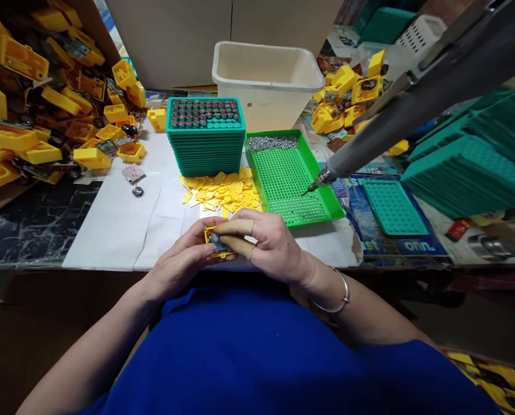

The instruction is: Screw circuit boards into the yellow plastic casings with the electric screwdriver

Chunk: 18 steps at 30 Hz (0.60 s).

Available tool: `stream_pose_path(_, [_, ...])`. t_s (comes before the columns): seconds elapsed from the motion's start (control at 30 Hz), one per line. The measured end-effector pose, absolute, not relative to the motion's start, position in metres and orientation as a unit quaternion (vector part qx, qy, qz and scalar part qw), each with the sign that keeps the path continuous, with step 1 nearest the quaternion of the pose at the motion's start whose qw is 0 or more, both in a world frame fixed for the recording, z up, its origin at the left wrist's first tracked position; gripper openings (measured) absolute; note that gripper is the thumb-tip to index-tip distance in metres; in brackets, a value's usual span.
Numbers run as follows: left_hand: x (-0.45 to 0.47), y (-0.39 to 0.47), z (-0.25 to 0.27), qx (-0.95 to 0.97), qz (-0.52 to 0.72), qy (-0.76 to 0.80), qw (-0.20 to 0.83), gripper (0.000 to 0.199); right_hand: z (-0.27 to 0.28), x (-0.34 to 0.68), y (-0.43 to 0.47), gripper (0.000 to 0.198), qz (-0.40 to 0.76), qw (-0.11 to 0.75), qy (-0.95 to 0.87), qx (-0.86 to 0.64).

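My left hand [183, 256] is clamped on the small yellow plastic casing [218, 244], which sits between my hands, open face up, at the near edge of the paper-covered bench [105, 236]. I judge it light and stiff, its smooth walls slightly slippery, so the outer rim is best to hold; the grey insides look more fragile and want little pressure. My right hand [278, 248], two digits in tan sleeves, reaches into the open face; whether they pinch anything, I cannot tell.
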<state>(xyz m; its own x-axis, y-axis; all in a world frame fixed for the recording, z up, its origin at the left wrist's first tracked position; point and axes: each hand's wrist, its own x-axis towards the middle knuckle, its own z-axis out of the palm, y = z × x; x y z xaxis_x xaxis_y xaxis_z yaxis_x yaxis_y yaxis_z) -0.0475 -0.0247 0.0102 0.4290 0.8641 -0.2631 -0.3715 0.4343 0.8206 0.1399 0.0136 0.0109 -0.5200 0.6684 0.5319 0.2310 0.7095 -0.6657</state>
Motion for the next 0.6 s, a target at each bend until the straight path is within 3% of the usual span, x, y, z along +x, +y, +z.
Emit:
stream_pose_path(0.17, [-0.048,-0.027,0.006,0.387,0.403,0.377,0.739,0.032,0.007,0.136,0.009,0.021,0.205,0.408,-0.846,-0.275])
stream_pose_path(0.4, [-0.05,-0.024,0.009,0.51,0.407,0.441,0.616,0.03,-0.003,0.129,0.004,0.018,0.097,0.437,-0.831,-0.33])
stream_pose_path(0.6, [-0.043,-0.022,0.004,0.444,0.416,0.414,0.677,0.027,0.009,0.146,0.011,0.012,0.126,0.447,-0.819,-0.336])
